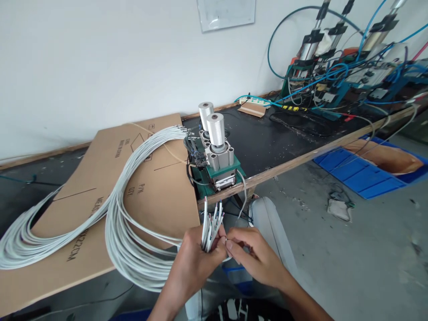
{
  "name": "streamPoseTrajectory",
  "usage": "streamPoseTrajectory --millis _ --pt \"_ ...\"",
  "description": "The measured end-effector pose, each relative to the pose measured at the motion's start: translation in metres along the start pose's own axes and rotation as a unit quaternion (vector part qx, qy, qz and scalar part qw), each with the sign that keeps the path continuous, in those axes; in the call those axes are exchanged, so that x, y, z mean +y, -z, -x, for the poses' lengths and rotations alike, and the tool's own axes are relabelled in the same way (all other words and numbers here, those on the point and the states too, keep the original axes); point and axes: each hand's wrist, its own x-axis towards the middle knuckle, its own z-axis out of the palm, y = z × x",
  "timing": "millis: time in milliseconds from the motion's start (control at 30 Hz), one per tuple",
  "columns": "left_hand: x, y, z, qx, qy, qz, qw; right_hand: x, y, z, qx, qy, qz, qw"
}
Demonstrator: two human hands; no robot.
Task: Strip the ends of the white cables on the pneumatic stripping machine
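My left hand [197, 258] is closed round a bunch of thin white cables [211, 223], their stripped ends pointing up below the bench edge. My right hand [256, 254] is beside it, thumb and fingers pinching at one cable end close to the bunch. The rest of the long white cable bundle [123, 209] loops back over a flat cardboard sheet [147, 187] on the bench. Just ahead of the cable ends stands a small green machine with two silver air cylinders [216, 147], at the bench's front edge.
The black bench top [267, 138] has a wooden front edge. At the far right stand several pneumatic machines with blue hoses [341, 67]. A power strip [254, 102] lies by the wall. A blue crate [368, 174] sits on the floor. My knee [267, 223] is under the bench edge.
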Motion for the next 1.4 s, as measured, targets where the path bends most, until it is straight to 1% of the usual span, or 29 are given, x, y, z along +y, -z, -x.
streamPoseTrajectory --millis 67,167,233,267,333,400,467,500,600,667,767,833,900,1000,1133,1300,1400 --pt "0.002 0.003 0.0 -0.015 -0.031 -0.046 0.998 -0.005 0.006 -0.001 -0.015 0.013 0.043 0.999" --pt "0.007 0.005 -0.002 -0.034 -0.085 -0.123 0.988 -0.011 0.013 -0.001 -0.044 0.018 0.086 0.995" --pt "0.01 0.004 -0.004 -0.038 -0.106 -0.155 0.982 -0.011 0.015 0.0 -0.05 0.017 0.097 0.994" --pt "0.01 0.003 -0.005 -0.036 -0.106 -0.157 0.981 -0.009 0.014 0.001 -0.045 0.015 0.092 0.995" --pt "0.009 0.002 -0.006 -0.026 -0.08 -0.134 0.987 -0.003 0.01 0.001 -0.032 -0.008 0.031 0.999" --pt "0.007 0.002 -0.006 -0.018 -0.039 -0.086 0.995 0.007 0.0 0.001 -0.02 -0.054 -0.09 0.994" --pt "0.005 0.002 -0.005 -0.015 -0.002 -0.036 0.999 0.016 -0.014 0.001 -0.004 -0.095 -0.215 0.972" --pt "0.004 0.002 -0.004 -0.014 0.013 -0.014 1.0 0.021 -0.022 0.001 0.008 -0.104 -0.261 0.96" --pt "0.001 0.003 -0.002 -0.004 0.046 0.05 0.998 0.03 -0.042 0.0 0.055 -0.102 -0.341 0.933" --pt "-0.002 0.003 0.0 -0.007 0.053 0.101 0.993 0.032 -0.049 0.0 0.073 -0.097 -0.366 0.923" --pt "-0.007 0.002 0.0 -0.022 0.056 0.171 0.983 0.033 -0.05 -0.001 0.07 -0.092 -0.376 0.919" --pt "-0.008 0.002 -0.001 -0.027 0.06 0.19 0.98 0.032 -0.047 -0.002 0.068 -0.091 -0.372 0.921" --pt "-0.008 0.001 -0.002 -0.022 0.06 0.179 0.982 0.03 -0.045 -0.002 0.07 -0.09 -0.366 0.923" --pt "-0.006 -0.001 -0.004 0.005 0.056 0.136 0.989 0.027 -0.043 -0.002 0.073 -0.093 -0.355 0.927" --pt "-0.005 -0.005 -0.003 0.03 0.062 0.109 0.992 0.022 -0.045 -0.002 0.095 -0.093 -0.347 0.928" --pt "-0.004 -0.006 -0.001 0.039 0.043 0.074 0.996 0.021 -0.047 -0.004 0.102 -0.089 -0.354 0.925" --pt "-0.003 -0.006 -0.002 0.043 0.037 0.073 0.996 0.023 -0.046 -0.005 0.103 -0.092 -0.353 0.926"
